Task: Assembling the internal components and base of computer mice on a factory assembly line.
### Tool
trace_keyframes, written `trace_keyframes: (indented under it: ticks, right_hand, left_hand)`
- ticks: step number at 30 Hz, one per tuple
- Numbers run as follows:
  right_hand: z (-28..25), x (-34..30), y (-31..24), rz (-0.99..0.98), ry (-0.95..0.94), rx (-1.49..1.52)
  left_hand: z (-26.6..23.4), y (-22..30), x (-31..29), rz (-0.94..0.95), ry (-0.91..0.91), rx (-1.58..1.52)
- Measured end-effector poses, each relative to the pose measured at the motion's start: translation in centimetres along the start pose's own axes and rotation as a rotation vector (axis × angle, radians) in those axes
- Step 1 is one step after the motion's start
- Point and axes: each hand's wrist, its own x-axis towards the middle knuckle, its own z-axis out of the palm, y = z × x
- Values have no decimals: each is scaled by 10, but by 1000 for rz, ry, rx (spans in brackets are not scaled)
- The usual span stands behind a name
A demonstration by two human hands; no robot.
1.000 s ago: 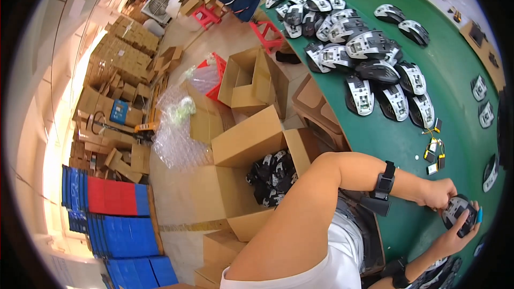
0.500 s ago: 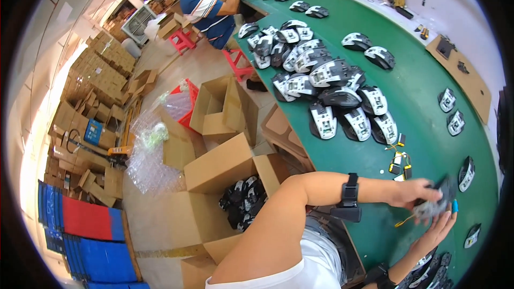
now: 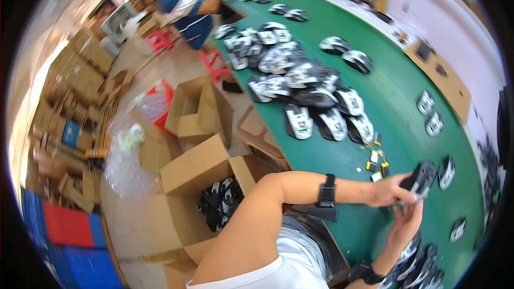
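A dark computer mouse is held over the green bench by my left hand, its fingers closed round the near side. My right hand comes up from below, and its bent fingertips press at the mouse's lower end. The mouse hides part of those fingertips. Just left of the hands lie small battery packs with thin yellow wires. Close by on the right, a single black-and-white mouse rests on the bench. Several more mice are bunched beside my right forearm.
A large heap of mice covers the bench's left part, with pairs along the green bench top. An open carton holding dark parts stands left of me. At the far end another person works. A brown board lies by the wall.
The whole scene has shifted leftward in view. The mouse, blurred before, now shows its dark top. My right fingers have closed in at its lower end, and the blue fingertip piece no longer shows.
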Motion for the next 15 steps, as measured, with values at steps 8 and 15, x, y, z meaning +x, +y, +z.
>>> trace_keyframes:
  ticks: [8, 15]
  right_hand:
    - [-5, -1, 10, -318, 181, -204]
    - [35, -17, -7, -447, 130, -523]
  left_hand:
    - [-1, -3, -4, 247, 155, 412]
    - [-35, -4, 6, -47, 325, 417]
